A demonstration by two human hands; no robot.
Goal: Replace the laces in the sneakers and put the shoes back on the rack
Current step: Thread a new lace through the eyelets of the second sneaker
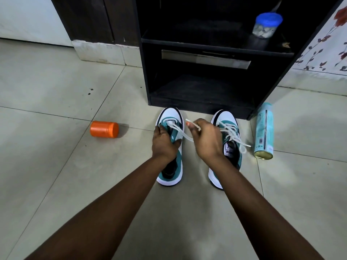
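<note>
Lace (pixel 185 136) pinched in right fingers (pixel 195 126) | left fingers (pixel 159 131) grip sneaker (pixel 170 145)

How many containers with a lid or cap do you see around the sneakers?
3: an orange jar lying on the floor at left, a spray can lying at right, and a blue-lidded jar on the rack shelf.

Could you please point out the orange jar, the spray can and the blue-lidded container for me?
orange jar (pixel 104 129), head view, middle of its side.
spray can (pixel 264 131), head view, middle of its printed body.
blue-lidded container (pixel 269 19), head view, on its blue lid.
</note>
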